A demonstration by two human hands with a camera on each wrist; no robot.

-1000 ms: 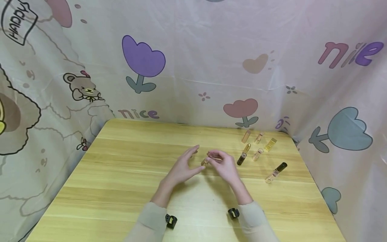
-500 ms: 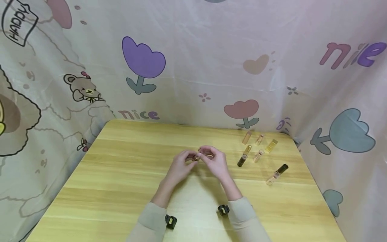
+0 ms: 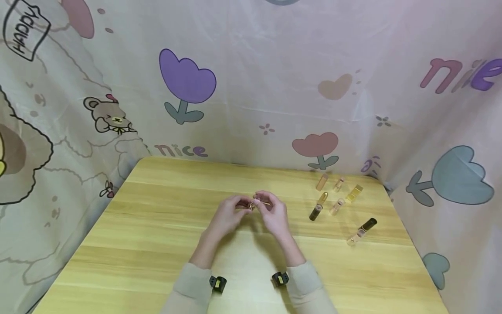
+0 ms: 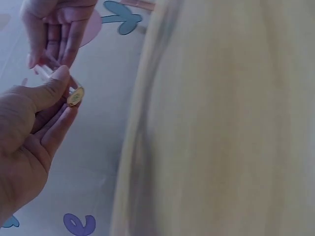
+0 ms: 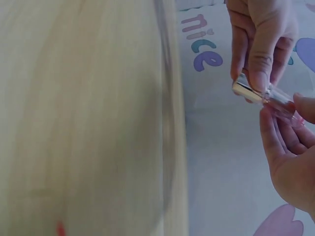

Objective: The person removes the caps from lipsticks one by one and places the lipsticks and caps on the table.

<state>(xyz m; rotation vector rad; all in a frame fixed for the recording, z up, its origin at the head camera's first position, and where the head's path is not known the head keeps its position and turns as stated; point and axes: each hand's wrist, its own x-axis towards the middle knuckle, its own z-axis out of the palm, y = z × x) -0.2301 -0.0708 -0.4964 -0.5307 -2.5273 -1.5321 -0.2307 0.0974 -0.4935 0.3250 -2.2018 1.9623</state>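
Note:
A lipstick tube (image 3: 251, 204) is held between both hands over the middle of the table. In the right wrist view its shiny gold base (image 5: 248, 89) and clear, pinkish part (image 5: 279, 102) show. My left hand (image 3: 227, 214) pinches the gold base between thumb and fingers; the base's round end carries a small label in the left wrist view. My right hand (image 3: 274, 216) grips the clear end, its thumb on one side and its fingers curled behind. The fingers partly cover the tube.
On the right of the wooden table (image 3: 129, 226) lie several more cosmetic tubes: a black-and-gold one (image 3: 318, 206), a gold one (image 3: 354, 193), a clear-and-pink one (image 3: 337, 206) and a black-capped one (image 3: 361, 232). A printed curtain (image 3: 259, 65) hangs behind the table.
The left hand, spread beside the tube a second ago, has curled its fingers in and taken hold of the base. The right hand has moved left with the tube.

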